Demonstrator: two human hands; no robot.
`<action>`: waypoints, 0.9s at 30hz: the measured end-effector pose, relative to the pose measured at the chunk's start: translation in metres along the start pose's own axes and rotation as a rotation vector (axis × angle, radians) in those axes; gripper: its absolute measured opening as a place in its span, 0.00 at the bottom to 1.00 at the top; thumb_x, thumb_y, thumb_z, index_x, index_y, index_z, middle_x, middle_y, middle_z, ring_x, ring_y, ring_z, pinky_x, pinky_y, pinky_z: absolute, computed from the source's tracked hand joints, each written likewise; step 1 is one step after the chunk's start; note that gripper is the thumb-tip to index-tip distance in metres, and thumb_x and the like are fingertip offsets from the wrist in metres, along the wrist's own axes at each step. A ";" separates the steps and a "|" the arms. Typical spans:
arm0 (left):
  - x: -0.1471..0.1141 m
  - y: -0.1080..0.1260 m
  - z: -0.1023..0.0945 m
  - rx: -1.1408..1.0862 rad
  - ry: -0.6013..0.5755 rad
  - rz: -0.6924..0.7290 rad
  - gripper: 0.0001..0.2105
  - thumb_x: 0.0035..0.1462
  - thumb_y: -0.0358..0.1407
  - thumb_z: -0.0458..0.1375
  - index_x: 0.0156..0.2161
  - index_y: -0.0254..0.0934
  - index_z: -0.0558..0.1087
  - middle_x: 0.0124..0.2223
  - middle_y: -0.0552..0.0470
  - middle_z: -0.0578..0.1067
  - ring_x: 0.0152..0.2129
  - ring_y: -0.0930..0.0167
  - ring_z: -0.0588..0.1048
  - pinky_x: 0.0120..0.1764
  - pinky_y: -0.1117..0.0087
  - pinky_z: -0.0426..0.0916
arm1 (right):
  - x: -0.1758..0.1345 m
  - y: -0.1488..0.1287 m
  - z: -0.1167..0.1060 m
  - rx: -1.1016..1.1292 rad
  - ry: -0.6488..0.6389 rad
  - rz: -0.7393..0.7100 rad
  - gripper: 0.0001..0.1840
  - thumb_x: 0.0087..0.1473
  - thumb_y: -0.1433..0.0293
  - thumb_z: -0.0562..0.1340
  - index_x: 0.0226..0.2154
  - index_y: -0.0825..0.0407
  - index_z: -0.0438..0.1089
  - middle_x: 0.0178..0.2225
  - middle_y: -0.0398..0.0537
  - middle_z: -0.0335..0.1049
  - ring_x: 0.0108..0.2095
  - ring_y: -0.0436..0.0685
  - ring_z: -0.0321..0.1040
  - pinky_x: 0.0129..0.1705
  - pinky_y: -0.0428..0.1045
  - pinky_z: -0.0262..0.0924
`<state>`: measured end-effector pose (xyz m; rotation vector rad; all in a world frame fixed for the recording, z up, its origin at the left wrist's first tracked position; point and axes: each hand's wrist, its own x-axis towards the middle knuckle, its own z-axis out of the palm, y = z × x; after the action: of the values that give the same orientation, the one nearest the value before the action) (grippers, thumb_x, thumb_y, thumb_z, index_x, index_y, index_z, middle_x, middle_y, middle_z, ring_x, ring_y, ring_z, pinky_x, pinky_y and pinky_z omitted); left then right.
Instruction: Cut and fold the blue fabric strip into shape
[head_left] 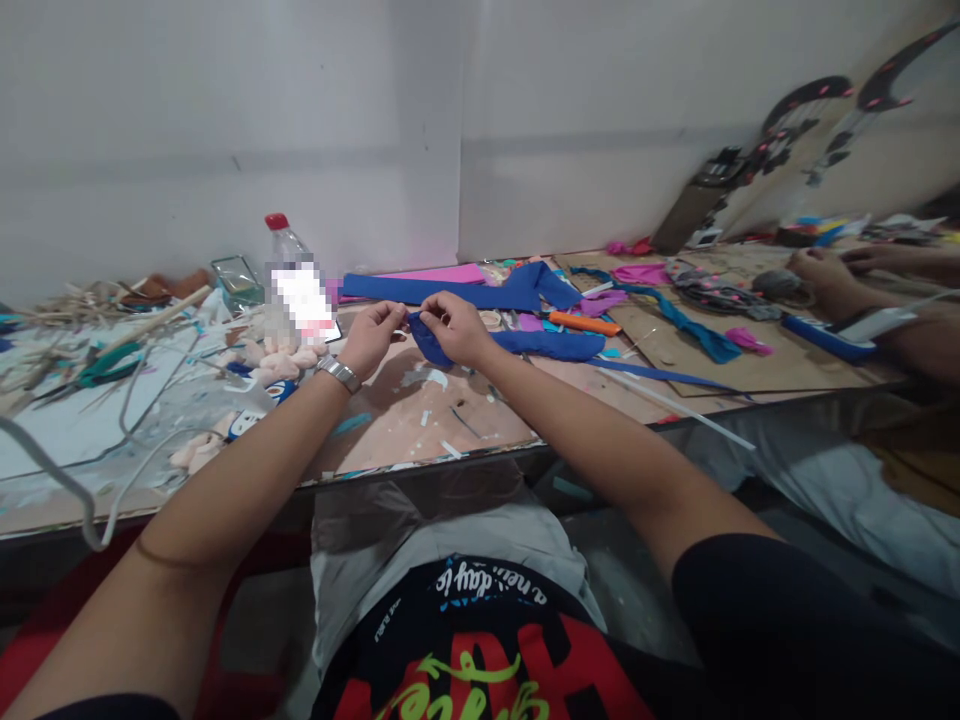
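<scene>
A small piece of dark blue cloth (pixel 429 343) is held above the table between my two hands. My left hand (pixel 369 342), with a metal watch at its wrist, is closed in a pinch at the cloth's left edge. My right hand (pixel 456 328) grips the same cloth from the right, its thumb and fingers pressed together. Behind my hands lies a long blue cloth strip (pixel 450 293), folded over at its right end. Another blue piece (pixel 551 345) rests just right of my right hand. An orange cutter (pixel 583 323) lies beyond it.
On the left are a red-capped bottle (pixel 289 238), a lit phone (pixel 304 300), pale pink pieces (pixel 274 360), green-handled pliers (pixel 111 365) and a loose cable (pixel 56 470). A co-worker's hands (pixel 832 268) are at the far right, near a blue-and-white tool (pixel 829 338) and brown cardboard (pixel 787 372).
</scene>
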<state>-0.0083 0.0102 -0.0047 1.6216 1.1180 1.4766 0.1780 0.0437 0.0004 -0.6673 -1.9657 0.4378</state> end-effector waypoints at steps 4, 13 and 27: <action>-0.002 0.009 -0.004 0.159 0.065 0.169 0.16 0.58 0.50 0.66 0.38 0.38 0.78 0.37 0.50 0.79 0.33 0.70 0.76 0.39 0.68 0.72 | 0.000 -0.002 -0.001 0.000 0.006 0.016 0.10 0.62 0.63 0.60 0.36 0.52 0.72 0.35 0.48 0.73 0.35 0.56 0.66 0.40 0.51 0.62; -0.006 0.015 -0.003 0.304 0.046 0.278 0.12 0.57 0.45 0.68 0.39 0.38 0.82 0.38 0.47 0.83 0.34 0.67 0.79 0.41 0.65 0.73 | -0.001 -0.001 0.001 0.048 0.011 0.066 0.13 0.61 0.60 0.61 0.35 0.53 0.74 0.32 0.47 0.74 0.32 0.55 0.67 0.38 0.50 0.62; -0.004 0.009 -0.002 0.250 0.028 0.215 0.12 0.58 0.45 0.66 0.38 0.37 0.79 0.40 0.46 0.83 0.36 0.66 0.79 0.41 0.65 0.72 | -0.001 -0.006 -0.006 -0.025 -0.054 0.020 0.13 0.59 0.64 0.64 0.38 0.54 0.80 0.34 0.48 0.80 0.32 0.54 0.69 0.38 0.50 0.62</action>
<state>-0.0091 0.0030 0.0021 1.9497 1.2141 1.5471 0.1819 0.0390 0.0056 -0.6978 -2.0199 0.4485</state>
